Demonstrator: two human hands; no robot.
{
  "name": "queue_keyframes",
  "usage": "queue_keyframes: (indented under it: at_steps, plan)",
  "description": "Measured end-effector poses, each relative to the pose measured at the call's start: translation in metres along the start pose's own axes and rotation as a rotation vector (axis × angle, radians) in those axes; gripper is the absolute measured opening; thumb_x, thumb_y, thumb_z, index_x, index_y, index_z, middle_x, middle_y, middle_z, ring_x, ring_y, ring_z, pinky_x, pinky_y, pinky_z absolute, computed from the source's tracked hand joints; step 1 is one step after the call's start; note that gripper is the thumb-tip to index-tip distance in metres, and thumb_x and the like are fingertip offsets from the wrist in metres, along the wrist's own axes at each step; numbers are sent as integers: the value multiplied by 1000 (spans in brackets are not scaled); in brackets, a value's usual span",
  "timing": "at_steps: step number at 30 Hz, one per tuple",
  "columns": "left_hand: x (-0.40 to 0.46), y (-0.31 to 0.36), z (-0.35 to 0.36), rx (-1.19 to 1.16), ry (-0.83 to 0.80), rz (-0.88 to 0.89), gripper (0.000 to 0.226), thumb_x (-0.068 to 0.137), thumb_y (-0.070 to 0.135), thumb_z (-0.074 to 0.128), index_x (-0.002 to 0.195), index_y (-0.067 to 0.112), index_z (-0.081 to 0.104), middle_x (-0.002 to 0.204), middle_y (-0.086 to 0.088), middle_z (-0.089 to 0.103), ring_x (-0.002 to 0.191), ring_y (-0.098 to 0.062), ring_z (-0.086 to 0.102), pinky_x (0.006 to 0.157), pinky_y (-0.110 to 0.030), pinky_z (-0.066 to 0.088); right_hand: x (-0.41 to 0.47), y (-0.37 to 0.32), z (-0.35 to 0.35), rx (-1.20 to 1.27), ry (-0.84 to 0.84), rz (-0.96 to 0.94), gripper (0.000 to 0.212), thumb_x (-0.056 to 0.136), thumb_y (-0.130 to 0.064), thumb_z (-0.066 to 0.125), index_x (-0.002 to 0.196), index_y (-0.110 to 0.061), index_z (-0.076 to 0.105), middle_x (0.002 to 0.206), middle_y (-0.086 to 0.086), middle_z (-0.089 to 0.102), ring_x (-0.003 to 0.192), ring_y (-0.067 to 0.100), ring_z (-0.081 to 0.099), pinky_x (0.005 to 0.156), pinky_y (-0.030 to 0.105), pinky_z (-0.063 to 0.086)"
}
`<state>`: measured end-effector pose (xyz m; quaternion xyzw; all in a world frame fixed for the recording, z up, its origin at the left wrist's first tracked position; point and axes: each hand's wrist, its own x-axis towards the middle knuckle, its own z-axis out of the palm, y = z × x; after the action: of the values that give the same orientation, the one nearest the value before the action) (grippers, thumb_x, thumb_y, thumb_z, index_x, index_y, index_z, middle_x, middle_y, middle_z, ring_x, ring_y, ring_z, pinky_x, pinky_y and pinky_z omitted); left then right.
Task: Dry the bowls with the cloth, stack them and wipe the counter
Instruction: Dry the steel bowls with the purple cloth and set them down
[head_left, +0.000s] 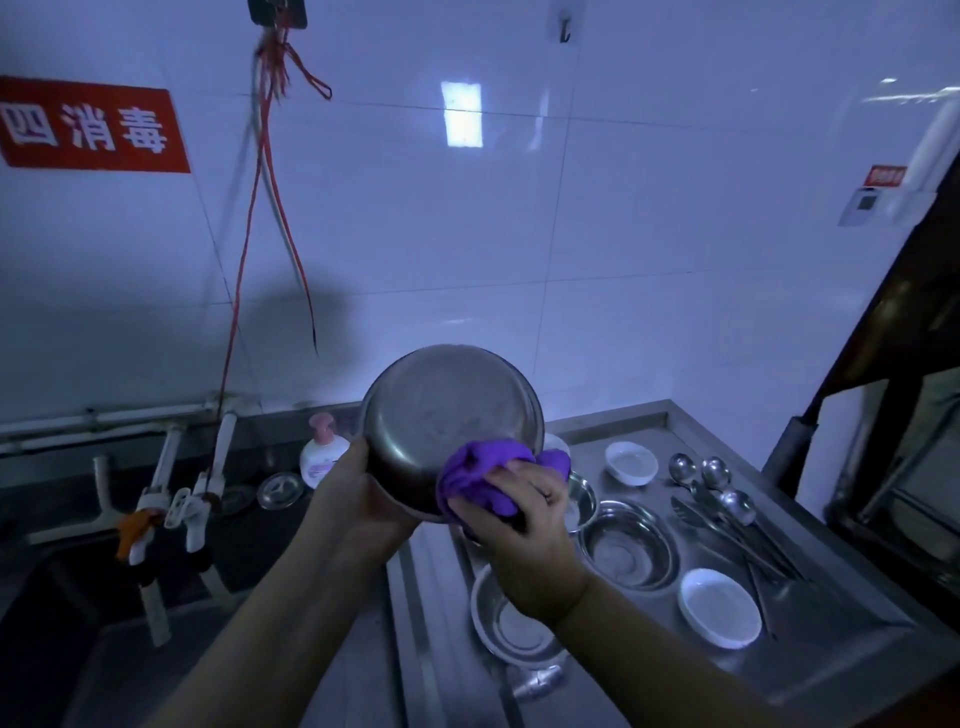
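1. Both forearms reach up from the bottom edge toward a steel bowl held up over the counter, tilted with its hollow toward the camera.
2. On the counter lie three more steel bowls, the nearest below the right wrist, plus two white dishes and spoons.
3. Right hand has its fingers curled, pinching a bunched purple cloth against the held bowl's lower rim.
4. Left hand grips the bowl's left edge; its fingers are hidden behind it.
5. Soap bottle stands by the sink.
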<state>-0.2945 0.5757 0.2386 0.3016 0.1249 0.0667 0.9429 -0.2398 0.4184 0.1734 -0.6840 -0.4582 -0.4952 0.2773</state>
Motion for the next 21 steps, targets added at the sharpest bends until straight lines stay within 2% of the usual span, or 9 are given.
queue_keyframes:
  at_steps: [3, 5, 7, 9, 11, 14, 16, 19, 21]
  plan:
    - [3, -2, -8, 39, 33, 15, 44, 94, 41, 43, 85, 16, 78, 96, -8, 74, 85, -24, 72, 69, -41, 52, 1, 4, -8, 91, -24, 144, 21, 96, -22, 41, 113, -20, 54, 124, 8, 41, 111, 28, 39, 108, 32, 26]
    - [5, -1, -12, 90, 77, 1, 39, 95, 42, 44, 106, 15, 70, 106, -8, 72, 93, -24, 70, 71, -39, 53, 3, 8, -11, 182, -41, 280, 28, 99, -29, 34, 119, -18, 51, 128, 7, 38, 115, 27, 36, 107, 32, 27]
    - [7, -2, -14, 153, 116, 31, 36, 96, 38, 44, 110, 15, 67, 110, -9, 71, 97, -23, 68, 74, -38, 52, 5, 11, -12, 290, -54, 439, 36, 101, -38, 29, 126, -21, 47, 131, 2, 36, 119, 24, 36, 108, 29, 27]
    - [9, -4, -15, 197, 151, 59, 35, 96, 37, 43, 112, 14, 66, 113, -10, 69, 105, -25, 64, 88, -43, 49, 6, 17, -11, 410, -43, 578, 40, 100, -44, 26, 132, -26, 44, 133, -7, 39, 123, 18, 37, 107, 25, 27]
    - [10, -6, -15, 258, 206, 80, 34, 96, 39, 44, 107, 17, 68, 110, -7, 71, 108, -27, 61, 99, -50, 41, 8, 28, -7, 487, -40, 680, 36, 100, -37, 31, 133, -29, 44, 132, -14, 42, 124, 17, 39, 105, 27, 31]
    - [13, -12, -13, 413, 259, 134, 36, 95, 39, 44, 85, 21, 74, 88, 0, 76, 87, -19, 69, 85, -45, 49, 12, 44, -3, 548, -120, 772, 36, 96, -18, 38, 130, -25, 47, 130, -4, 49, 123, 22, 42, 106, 36, 33]
    - [19, -18, -12, 508, 298, 180, 40, 95, 35, 46, 74, 18, 75, 72, 3, 74, 66, -11, 70, 65, -31, 52, 17, 55, -2, 559, -210, 781, 37, 94, -20, 39, 129, -24, 50, 129, 0, 50, 122, 16, 41, 106, 28, 31]
    - [29, -26, -12, 726, 322, 238, 31, 96, 27, 45, 76, 13, 63, 72, -3, 68, 70, -17, 63, 63, -23, 48, 26, 68, 4, 474, -355, 673, 36, 93, -19, 41, 125, -21, 58, 127, 2, 53, 114, 10, 39, 99, 10, 25]
    - [37, -33, -13, 903, 325, 292, 30, 97, 24, 46, 73, 19, 63, 73, 3, 64, 71, -9, 60, 63, -17, 47, 30, 72, 10, 424, -420, 545, 34, 91, -13, 46, 121, -15, 62, 123, 6, 55, 110, 21, 43, 99, 20, 30]
